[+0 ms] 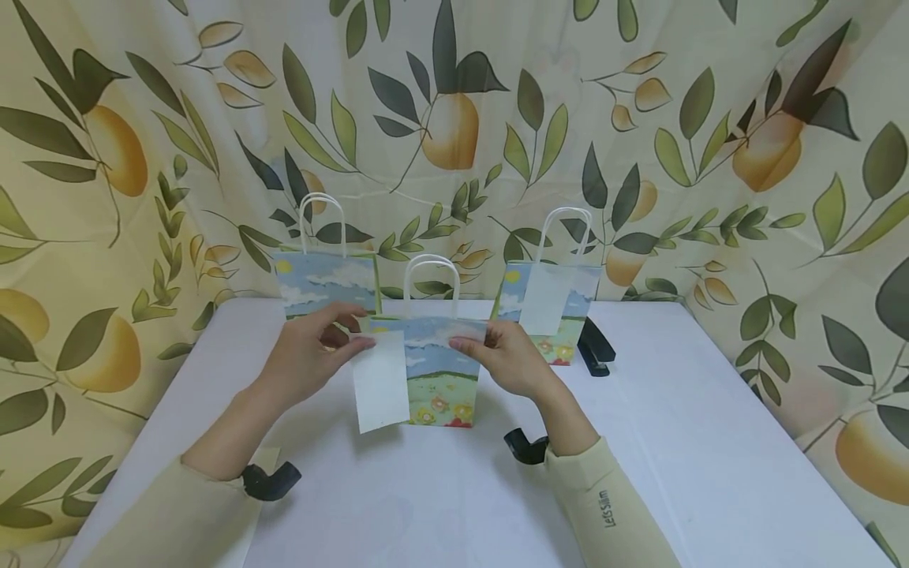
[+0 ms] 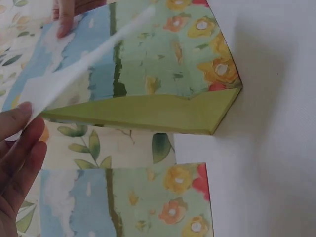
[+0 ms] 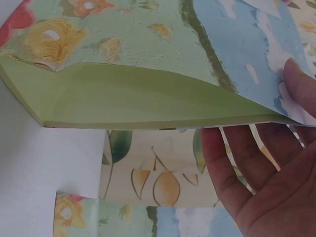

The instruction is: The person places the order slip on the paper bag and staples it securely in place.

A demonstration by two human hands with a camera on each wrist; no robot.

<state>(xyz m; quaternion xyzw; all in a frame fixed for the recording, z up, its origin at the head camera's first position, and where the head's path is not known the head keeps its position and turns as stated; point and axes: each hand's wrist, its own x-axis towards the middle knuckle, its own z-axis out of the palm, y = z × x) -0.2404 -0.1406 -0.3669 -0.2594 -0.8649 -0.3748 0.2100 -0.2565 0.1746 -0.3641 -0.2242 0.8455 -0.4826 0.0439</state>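
Note:
A small paper gift bag point(image 1: 443, 394), printed with sky, meadow and flowers, is held up over the middle of the table by its upper part. Its white twisted handles stand upright. My left hand point(image 1: 305, 355) pinches a blank white card point(image 1: 381, 383) at the bag's upper left corner; the card hangs over the left part of the front, its lower end angled away from the bag in the left wrist view. At the upper right corner, my right hand point(image 1: 518, 359) grips the bag, thumb in front and fingers behind. The bag's green side panel point(image 3: 123, 94) is folded inward.
Behind on the left stands a matching bag point(image 1: 327, 276). A third bag point(image 1: 509, 300) stands back right, with a white card point(image 1: 547, 304) on its front. Next to it lies a black stapler point(image 1: 595, 347). White paper point(image 1: 267, 457) lies partly under the left sleeve. A patterned curtain point(image 1: 454, 205) hangs behind.

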